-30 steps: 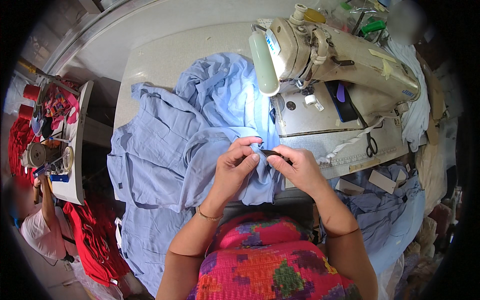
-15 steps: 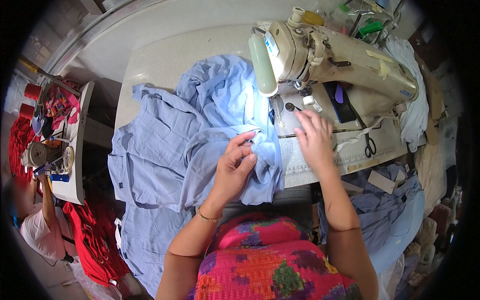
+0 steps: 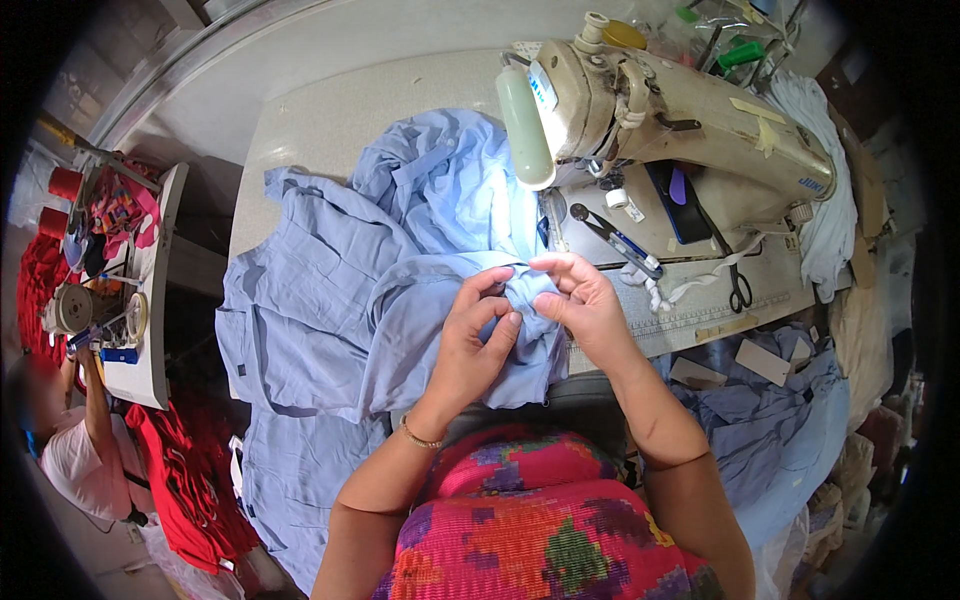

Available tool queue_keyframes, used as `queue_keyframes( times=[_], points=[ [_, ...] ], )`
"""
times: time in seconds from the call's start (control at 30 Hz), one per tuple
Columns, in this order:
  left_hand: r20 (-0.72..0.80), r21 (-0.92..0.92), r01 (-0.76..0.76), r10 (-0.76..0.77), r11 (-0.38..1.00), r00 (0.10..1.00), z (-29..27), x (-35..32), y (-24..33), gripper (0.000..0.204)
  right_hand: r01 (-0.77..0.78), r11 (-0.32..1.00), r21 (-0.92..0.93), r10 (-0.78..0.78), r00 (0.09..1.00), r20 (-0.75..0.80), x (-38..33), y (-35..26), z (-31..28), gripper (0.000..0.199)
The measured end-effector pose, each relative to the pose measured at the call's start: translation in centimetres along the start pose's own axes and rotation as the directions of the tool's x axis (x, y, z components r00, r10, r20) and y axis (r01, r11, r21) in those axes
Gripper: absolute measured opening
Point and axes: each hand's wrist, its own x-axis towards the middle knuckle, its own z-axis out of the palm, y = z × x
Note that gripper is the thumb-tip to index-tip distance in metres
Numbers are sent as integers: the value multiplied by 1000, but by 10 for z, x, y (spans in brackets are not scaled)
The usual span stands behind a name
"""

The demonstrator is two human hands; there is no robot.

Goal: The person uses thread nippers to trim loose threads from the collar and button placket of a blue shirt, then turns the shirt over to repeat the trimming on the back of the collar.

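Observation:
A light blue garment (image 3: 330,260) lies bunched over the table in front of me, its right part hanging over the near edge. My left hand (image 3: 482,325) pinches a fold of the cloth between thumb and fingers. Just to its right, my right hand (image 3: 580,303) grips the same fold, thumb on top. A small raised piece of the cloth shows between both hands. Beyond my right hand, thread snips (image 3: 615,240) rest on the machine bed, close to a small white spool (image 3: 617,199).
A sewing machine (image 3: 690,110) with a pale green lamp (image 3: 526,130) stands at the far right. Black scissors (image 3: 738,285) and a dark phone (image 3: 680,205) lie under its arm. More blue garments (image 3: 740,410) are piled at right. Another person (image 3: 85,450) works at a left table.
My right hand has come back from the thread snips to the garment and taken hold of the cloth beside my left hand. The snips now lie uncovered on the machine bed.

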Motion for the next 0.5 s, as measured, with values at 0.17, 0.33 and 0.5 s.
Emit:
queue_keyframes(
  times=[0.17, 0.33, 0.5],
  points=[
    [8, -13, 36, -36, 999, 999, 0, 1, 0, 7, 7, 981, 192, -8, 1000, 6, 0, 5, -2, 35],
    [-41, -50, 52, -54, 997, 998, 3, 4, 0, 3, -39, 984, 176, 32, 999, 44, -1, 11, -7, 33],
    [-53, -103, 86, -92, 991, 994, 1, 5, 1, 5, -29, 968, 251, 29, 1000, 4, 0, 11, -3, 32]
  ],
)
